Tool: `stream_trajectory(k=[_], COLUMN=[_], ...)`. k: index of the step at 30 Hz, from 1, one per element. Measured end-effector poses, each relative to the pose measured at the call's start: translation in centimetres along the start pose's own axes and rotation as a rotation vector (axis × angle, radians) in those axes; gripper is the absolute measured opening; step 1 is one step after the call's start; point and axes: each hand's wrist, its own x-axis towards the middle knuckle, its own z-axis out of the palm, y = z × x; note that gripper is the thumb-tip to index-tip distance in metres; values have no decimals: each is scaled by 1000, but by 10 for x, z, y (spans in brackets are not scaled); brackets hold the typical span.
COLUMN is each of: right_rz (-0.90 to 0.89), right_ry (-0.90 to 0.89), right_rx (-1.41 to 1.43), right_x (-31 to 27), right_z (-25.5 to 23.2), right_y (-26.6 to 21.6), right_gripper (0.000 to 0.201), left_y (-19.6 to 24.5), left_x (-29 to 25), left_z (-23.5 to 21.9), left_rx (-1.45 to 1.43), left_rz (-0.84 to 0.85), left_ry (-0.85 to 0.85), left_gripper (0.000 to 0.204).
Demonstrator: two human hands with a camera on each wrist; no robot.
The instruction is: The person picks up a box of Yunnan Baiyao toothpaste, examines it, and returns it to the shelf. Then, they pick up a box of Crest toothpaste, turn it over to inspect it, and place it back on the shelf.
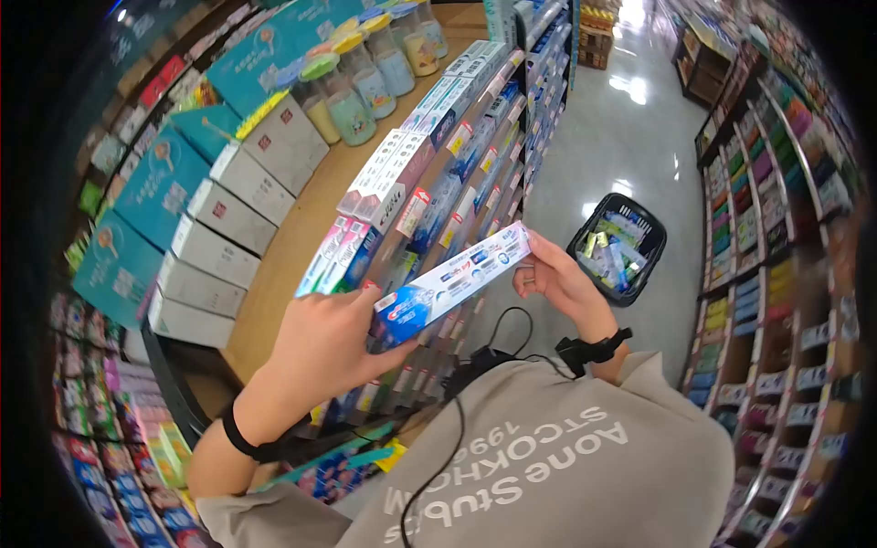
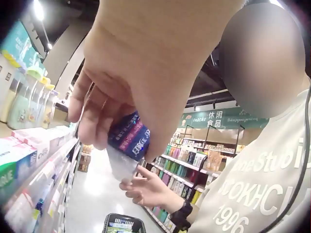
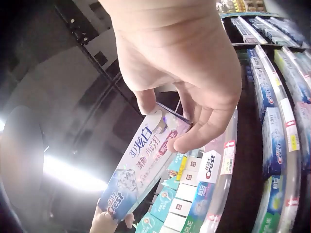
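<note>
A long Crest toothpaste box (image 1: 454, 279), blue at one end and white toward the other, is held slantwise in front of the chest by both hands. My left hand (image 1: 331, 336) grips its blue end between thumb and fingers. At the white end, my right hand (image 1: 566, 285) pinches the box near the corner. The left wrist view catches the dark blue printed end (image 2: 130, 137) inside the left hand's grasp. In the right wrist view, thumb and fingertips press on opposite edges, and the broad printed face shows.
Beside the hands runs a shelf rack (image 1: 457, 196) of toothpaste boxes with price tags. White boxes (image 1: 219, 247) and lidded bottles (image 1: 340, 100) stand on its wooden top. A black basket (image 1: 653, 228) with several packages sits on the floor. Another stocked shelf (image 1: 776, 301) lines the right side.
</note>
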Motion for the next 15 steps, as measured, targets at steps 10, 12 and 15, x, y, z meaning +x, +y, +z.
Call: stream_trajectory(k=[10,12,15], right_rz=[-67,-121,-152], right_ry=[494,487,621], right_rx=[147,152,192], right_x=[13,11,10], right_z=[-42,-55,-71], right_y=[-7,-10,-11], right_gripper=[44,45,46], left_y=[43,43,43], left_x=[69,78,94], left_z=[58,78,111], left_rx=[-73,-189,-341], left_rz=[9,-92,-183], left_ry=[66,136,166], left_gripper=[46,46,46])
